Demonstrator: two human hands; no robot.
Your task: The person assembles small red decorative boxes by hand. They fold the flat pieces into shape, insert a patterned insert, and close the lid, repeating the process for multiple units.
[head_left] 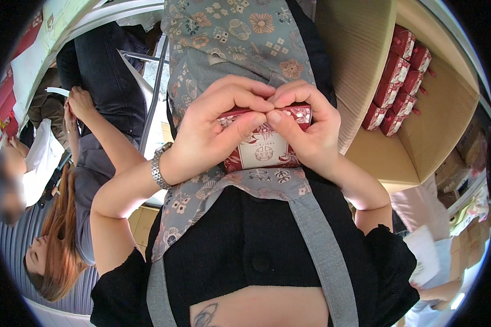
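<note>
Both my hands hold a small red and white patterned box [263,150] close against my floral apron. My left hand [210,128] wraps the box's left side, with its thumb on the top edge. My right hand [305,122] grips the right side, and its thumb meets the left thumb at the box's top rim. The fingers of both hands curl over the top and hide the lid. A metal watch sits on my left wrist [159,166].
A large open cardboard carton [420,136] at the right holds several stacked red boxes [395,82]. Another person in a grey top [87,169] sits at the left, with a further person beyond. More cartons [463,245] lie at the lower right.
</note>
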